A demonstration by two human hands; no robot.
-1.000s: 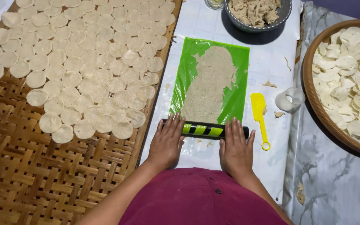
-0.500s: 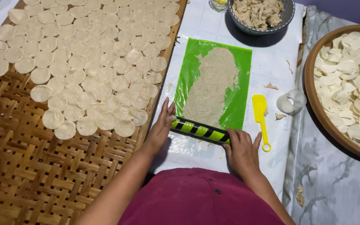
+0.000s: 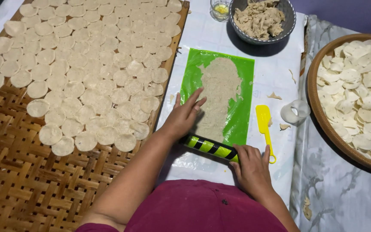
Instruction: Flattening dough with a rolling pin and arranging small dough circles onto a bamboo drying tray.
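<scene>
Green-striped roller (image 3: 211,148) partly hidden under gripping right hand (image 3: 252,168); left hand (image 3: 185,116) flat, open.

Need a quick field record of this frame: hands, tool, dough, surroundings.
left hand: flat on the dough sheet's near left edge, fingers spread
right hand: on the roller's right end
roller: green-black striped, lying askew at the mat's near edge
dough sheet: rolled thin on the green mat
spatula: yellow, right of mat
woven tray: left, holds rows of dough discs
bowl: grey, holds dough
</scene>
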